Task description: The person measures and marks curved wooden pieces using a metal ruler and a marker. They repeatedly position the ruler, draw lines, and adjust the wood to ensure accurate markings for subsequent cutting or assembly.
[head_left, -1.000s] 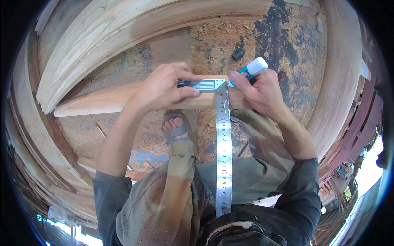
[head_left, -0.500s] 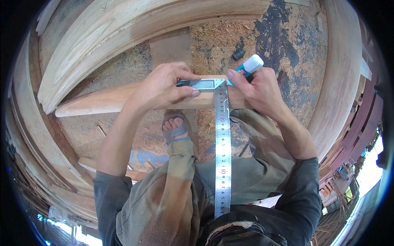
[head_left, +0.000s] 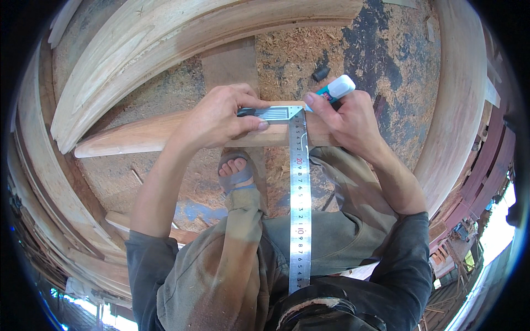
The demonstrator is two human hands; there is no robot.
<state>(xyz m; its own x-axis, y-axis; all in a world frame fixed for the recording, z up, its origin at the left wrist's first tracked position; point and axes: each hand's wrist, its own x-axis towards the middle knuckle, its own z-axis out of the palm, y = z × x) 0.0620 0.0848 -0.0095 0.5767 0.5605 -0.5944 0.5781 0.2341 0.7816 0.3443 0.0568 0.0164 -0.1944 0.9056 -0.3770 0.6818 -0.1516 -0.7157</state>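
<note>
A metal try square (head_left: 301, 193) rests across a tapered wooden piece (head_left: 149, 128), its ruled blade running back toward my lap. My left hand (head_left: 221, 116) grips the square's stock, thumb on the near side and fingers on the far side. My right hand (head_left: 350, 117) is closed round a white and teal marker pen (head_left: 338, 88), whose lower end is by the corner of the square on the wood. The pen's tip is partly hidden by my thumb.
A large curved carved timber (head_left: 182, 33) arcs across the far left, and another curved timber (head_left: 458, 99) stands at the right. A small dark cap-like object (head_left: 320, 74) lies among wood shavings. My foot (head_left: 236, 170) is just below the wooden piece. Long boards (head_left: 72, 182) line the left.
The marker pen in my right hand has tilted or shifted very slightly. My left hand, the try square and the wooden piece look unmoved.
</note>
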